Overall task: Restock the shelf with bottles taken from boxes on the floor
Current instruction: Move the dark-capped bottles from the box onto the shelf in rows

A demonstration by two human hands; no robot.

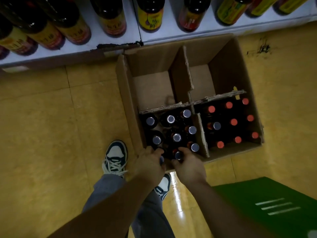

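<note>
Cardboard box (231, 74) sits on the yellow floor (51, 117) against the shelf (132, 23). In its near-left compartment, dark bottles (176, 137) stand upright, long axes vertical, caps pointing up at us. Our right hand (189, 167) curls round the neck of one silver-capped bottle (178, 155) there. Our left hand (148, 163) grips the neighbouring corner bottle (161, 159), mostly hidden beneath our fingers.

One cardboard box (128, 100), split into four compartments. Ten silver-capped bottles (176, 137): nine near-left, one near-right. Eight red-capped bottles (233, 122), all near-right. Two hands: left hand (149, 164), right hand (189, 168). Two sneakers (115, 157). Roughly ten labelled bottles (151, 16) on the shelf (132, 23), some cut off.
</note>
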